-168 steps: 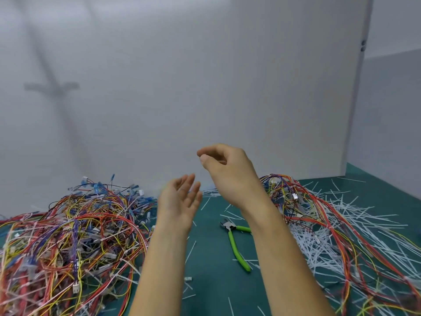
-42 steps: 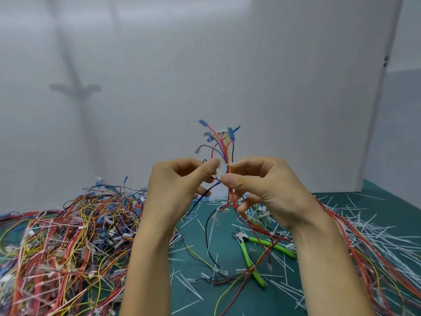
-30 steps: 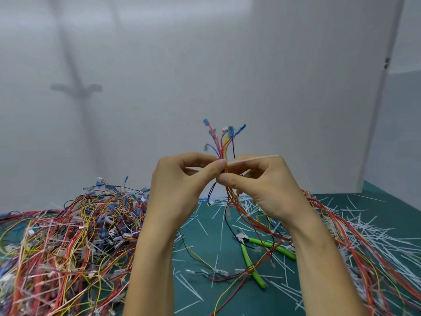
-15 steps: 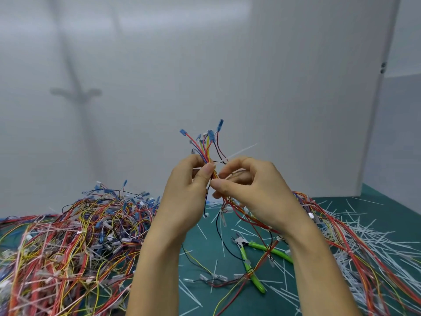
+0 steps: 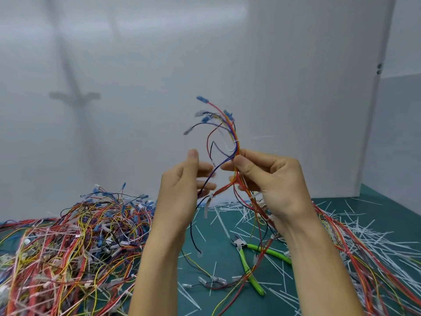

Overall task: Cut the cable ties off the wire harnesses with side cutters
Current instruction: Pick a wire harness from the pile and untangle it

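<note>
Pinching a thin wire harness [image 5: 234, 142] between thumb and forefinger, the right hand [image 5: 271, 179] sits just right of the frame's centre, raised above the table. Its remaining fingers curl loosely around the strands that trail down from the pinch. Above the grip, the harness fans toward the upper middle of the frame, ending in small blue connectors [image 5: 202, 99], and a white cable tie [image 5: 235, 141] wraps the bundle just above the thumb.

The left hand [image 5: 186, 181] hovers just left of it, open, thumb upright and fingers spread and blurred; a dark wire passes close by the fingers, but whether they touch it cannot be told. The two hands are near each other yet apart.

Below, on the green table [image 5: 387, 208], the green-handled side cutters [image 5: 248, 263] lie untouched in the lower centre-right, handles splayed, with harness wires draped across them. A large tangle of wires [image 5: 68, 242] fills the lower left, and cut white ties [image 5: 369, 238] with more red wires litter the lower right.
</note>
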